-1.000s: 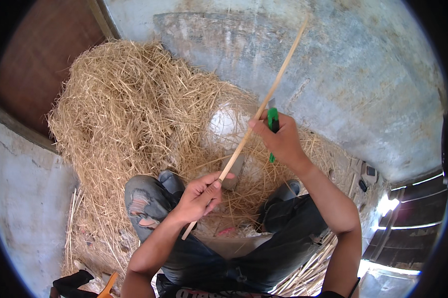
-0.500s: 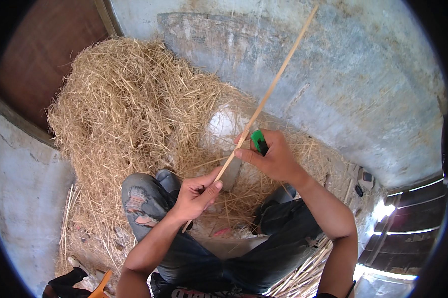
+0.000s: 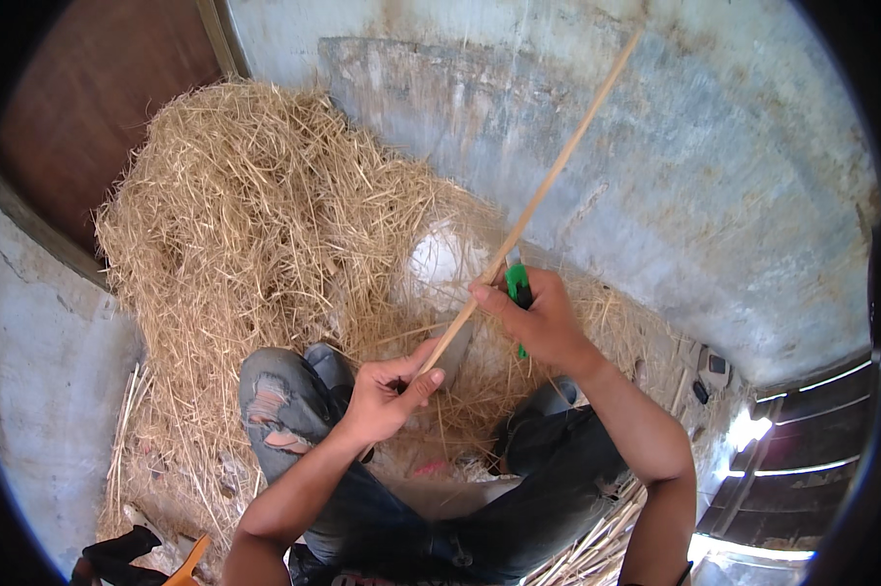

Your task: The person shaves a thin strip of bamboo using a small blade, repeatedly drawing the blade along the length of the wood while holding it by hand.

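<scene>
A long, thin, pale strip of wood or bamboo slants from my lap up to the far right, across the front of the wall. My left hand is closed round its lower part, thumb on top. Farther up, my right hand pinches the strip between thumb and fingers. A green utility knife also sits in my right hand, its metal blade out and close beside the strip. The palm and curled fingers hide part of the knife's handle.
A big heap of wood shavings rises at the far left, with a white lump at its edge. Thin sticks lie beside my right thigh. An orange-handled tool is at lower left. A stained wall stands ahead.
The strip and both hands have shifted slightly right in the picture. The green knife has turned more upright in my right hand, and its blade now shows beside the strip.
</scene>
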Demonstrator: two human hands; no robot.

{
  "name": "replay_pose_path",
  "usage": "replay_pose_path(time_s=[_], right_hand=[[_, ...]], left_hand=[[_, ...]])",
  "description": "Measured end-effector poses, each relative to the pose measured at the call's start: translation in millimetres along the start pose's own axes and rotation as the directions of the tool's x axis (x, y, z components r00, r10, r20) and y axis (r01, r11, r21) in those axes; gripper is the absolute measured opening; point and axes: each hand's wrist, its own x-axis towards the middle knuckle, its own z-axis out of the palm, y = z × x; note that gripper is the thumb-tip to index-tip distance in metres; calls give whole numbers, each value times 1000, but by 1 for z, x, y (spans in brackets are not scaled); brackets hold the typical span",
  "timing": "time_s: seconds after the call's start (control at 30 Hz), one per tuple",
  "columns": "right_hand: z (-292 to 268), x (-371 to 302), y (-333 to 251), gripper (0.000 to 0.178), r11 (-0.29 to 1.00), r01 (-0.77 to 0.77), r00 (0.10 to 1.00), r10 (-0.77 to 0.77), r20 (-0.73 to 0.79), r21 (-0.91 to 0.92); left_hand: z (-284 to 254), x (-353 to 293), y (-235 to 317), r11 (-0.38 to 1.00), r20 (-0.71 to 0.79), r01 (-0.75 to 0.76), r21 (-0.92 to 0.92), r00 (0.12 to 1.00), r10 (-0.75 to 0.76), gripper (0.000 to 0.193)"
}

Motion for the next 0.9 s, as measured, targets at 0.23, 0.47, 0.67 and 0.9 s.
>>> replay_pose_path(time_s=[0.23, 0.47, 0.67, 0.9], right_hand=[[0, -3, 1, 29, 980, 30, 994, -7, 113, -196], [23, -16, -13, 34, 970, 121, 984, -89, 153, -210], [24, -21, -13, 33, 948, 194, 954, -123, 273, -252], [28, -25, -8, 34, 918, 169, 954, -60, 295, -360]], left_hand=[[1, -1, 8, 998, 87, -17, -60, 996, 22, 49], [-3, -1, -12, 994, 65, -43, -103, 997, 50, 47], [-3, -1, -11, 980, 42, -10, -199, 999, 19, 47], [-3, -1, -15, 963, 59, -19, -271, 998, 37, 45]])
